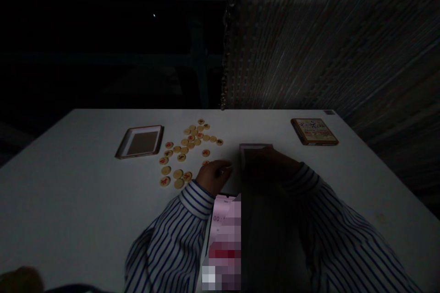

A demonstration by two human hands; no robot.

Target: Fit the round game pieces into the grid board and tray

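Note:
My left hand (pixel 213 176) is just right of the scattered xiangqi pieces (pixel 184 150), its fingers curled in toward the thumb. Whatever it may pinch is hidden. Round and pale, the pieces show red or black characters on some faces; others are blank side up. A small open box (pixel 256 146) stands in deep shadow at the table's middle. Over it or at its near side is my right hand (pixel 266 162), too dark for its fingers to be made out. Below my left hand lies a lit phone (pixel 225 219) with digits on its screen, partly pixelated.
A shallow open box part (pixel 140 143) lies at the left of the white table (pixel 82 201). A flat printed box (pixel 314 131) sits at the right rear. Behind the table hangs a string curtain (pixel 292 46). Something blurred and yellowish (pixel 21 280) shows at bottom left.

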